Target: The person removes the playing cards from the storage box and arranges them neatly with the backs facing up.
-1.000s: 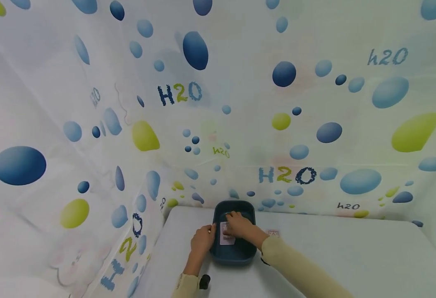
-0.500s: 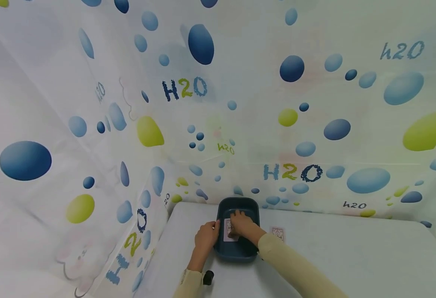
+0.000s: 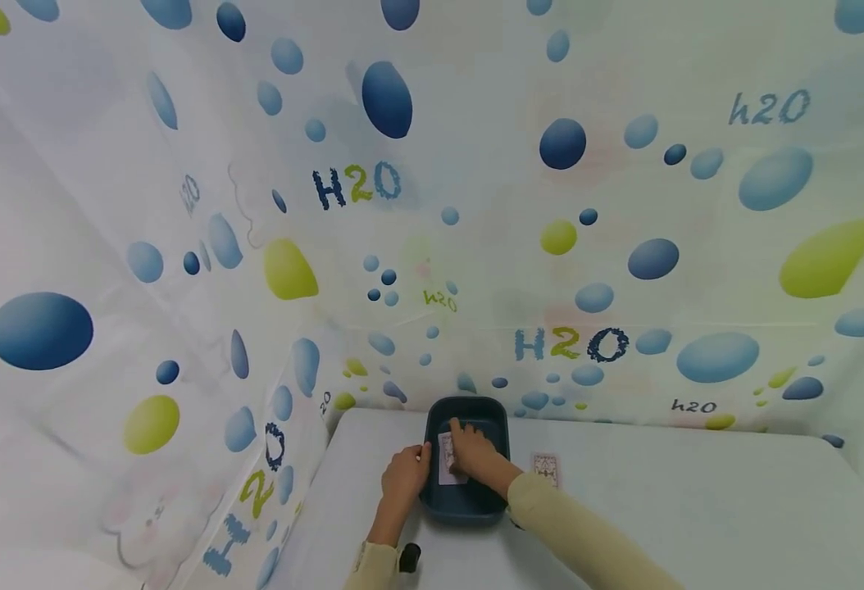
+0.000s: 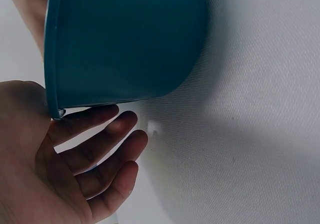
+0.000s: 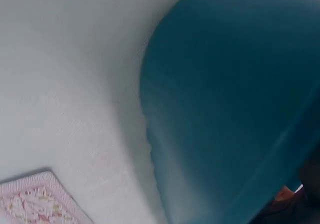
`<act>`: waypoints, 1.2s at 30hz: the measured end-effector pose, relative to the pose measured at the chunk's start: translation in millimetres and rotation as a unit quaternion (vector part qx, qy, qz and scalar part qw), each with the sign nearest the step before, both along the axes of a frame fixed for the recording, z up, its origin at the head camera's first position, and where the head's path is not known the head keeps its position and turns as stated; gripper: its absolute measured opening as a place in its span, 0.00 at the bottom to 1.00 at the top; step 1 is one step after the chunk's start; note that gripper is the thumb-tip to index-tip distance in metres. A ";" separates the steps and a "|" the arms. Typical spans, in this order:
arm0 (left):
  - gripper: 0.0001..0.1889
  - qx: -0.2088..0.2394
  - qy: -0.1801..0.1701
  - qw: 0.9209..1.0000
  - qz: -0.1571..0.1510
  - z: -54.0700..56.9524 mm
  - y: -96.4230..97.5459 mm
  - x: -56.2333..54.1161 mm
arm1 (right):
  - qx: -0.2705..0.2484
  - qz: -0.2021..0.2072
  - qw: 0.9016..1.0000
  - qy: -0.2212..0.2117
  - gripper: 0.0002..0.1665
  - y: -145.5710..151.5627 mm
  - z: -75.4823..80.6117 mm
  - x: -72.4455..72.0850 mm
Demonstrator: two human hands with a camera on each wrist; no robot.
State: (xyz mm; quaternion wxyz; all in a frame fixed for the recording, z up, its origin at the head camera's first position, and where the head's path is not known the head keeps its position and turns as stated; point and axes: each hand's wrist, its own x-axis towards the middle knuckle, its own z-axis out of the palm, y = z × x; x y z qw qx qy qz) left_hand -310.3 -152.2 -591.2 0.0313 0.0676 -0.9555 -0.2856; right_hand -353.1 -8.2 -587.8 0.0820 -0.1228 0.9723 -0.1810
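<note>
A deep teal tub (image 3: 465, 515) with rounded corners stands on the white table. My left hand (image 3: 404, 475) holds its left rim, the thumb over the edge; in the left wrist view the fingers lie along the outer wall. Inside the tub, my right hand (image 3: 476, 452) is over a flat pink-bordered patterned rectangle (image 3: 445, 471), like a playing card, and covers its right part. One finger points toward the far end while the thumb side is down at the card. Whether the fingers pinch it I cannot tell; the right wrist view shows mainly the tub's outer wall (image 5: 225, 84).
A second pink patterned card (image 3: 546, 469) lies on the table just right of the tub, seen also at the right wrist view's lower corner. The white tabletop (image 3: 668, 508) extends to the right. A curtain (image 3: 476, 246) printed with blue and green drops hangs behind and at left.
My right hand stays in the tub, one finger now stretched out further and the thumb shifted slightly over the card. The left hand keeps its place on the rim. The head view wobbles slightly.
</note>
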 end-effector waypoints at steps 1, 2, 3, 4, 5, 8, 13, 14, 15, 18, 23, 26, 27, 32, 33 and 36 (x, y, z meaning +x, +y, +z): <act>0.23 -0.002 0.001 1.000 0.000 -0.2 0.1 0.0 | -0.011 0.001 1.000 -0.006 0.45 0.2 0.6 1.0; 0.22 -0.002 0.001 1.000 -0.001 -0.5 0.1 0.0 | -0.024 0.003 1.000 -0.015 0.43 0.5 1.3 1.7; 0.22 -0.002 0.000 1.000 -0.001 -0.8 0.3 -0.3 | -0.037 0.006 0.999 -0.020 0.41 1.1 2.0 2.3; 0.22 -0.002 0.000 1.000 -0.001 -1.2 0.2 -0.4 | -0.054 0.008 0.998 -0.032 0.39 1.8 2.4 2.5; 0.22 -0.003 0.000 1.000 -0.001 -1.5 0.3 -0.6 | -0.073 0.010 0.997 -0.039 0.37 2.6 2.9 2.5; 0.22 -0.001 0.000 1.000 -0.001 -2.1 0.0 -0.3 | -0.125 0.018 0.990 -0.060 0.32 6.6 4.2 0.5; 0.22 0.005 -0.002 1.000 0.004 -1.7 0.4 1.1 | -0.185 0.022 0.979 -0.080 0.26 17.8 9.9 -2.3; 0.22 0.004 -0.002 1.000 0.004 -1.4 0.5 1.5 | -0.200 0.022 0.976 -0.085 0.26 20.7 11.8 -2.0; 0.22 0.004 -0.004 1.000 0.004 -1.0 0.7 1.6 | -0.214 0.022 0.972 -0.091 0.26 23.6 13.7 -1.6; 0.22 -0.002 -0.005 1.000 0.003 0.0 1.0 1.7 | -0.249 0.027 0.962 -0.107 0.25 33.3 19.6 -0.3; 0.23 -0.009 -0.001 1.000 0.003 0.0 1.4 0.6 | -0.286 0.039 0.951 -0.112 0.25 49.0 28.7 0.2; 0.23 -0.009 0.000 1.000 0.007 0.0 1.3 0.3 | -0.304 0.039 0.944 -0.120 0.24 58.4 33.4 0.5; 0.23 -0.009 0.001 1.000 0.008 0.2 1.2 0.7 | -0.308 0.038 0.942 -0.124 0.24 61.7 35.5 0.8; 0.23 -0.005 0.005 1.000 0.013 -0.3 0.0 1.6 | -0.312 0.037 0.939 -0.138 0.25 79.8 45.9 3.7; 0.23 -0.005 0.006 1.000 0.012 -0.4 0.2 1.9 | -0.309 0.037 0.940 -0.139 0.25 84.7 48.3 4.8; 0.23 -0.005 0.006 1.000 0.009 0.3 0.8 2.5 | -0.307 0.033 0.940 -0.146 0.24 101.1 54.3 8.9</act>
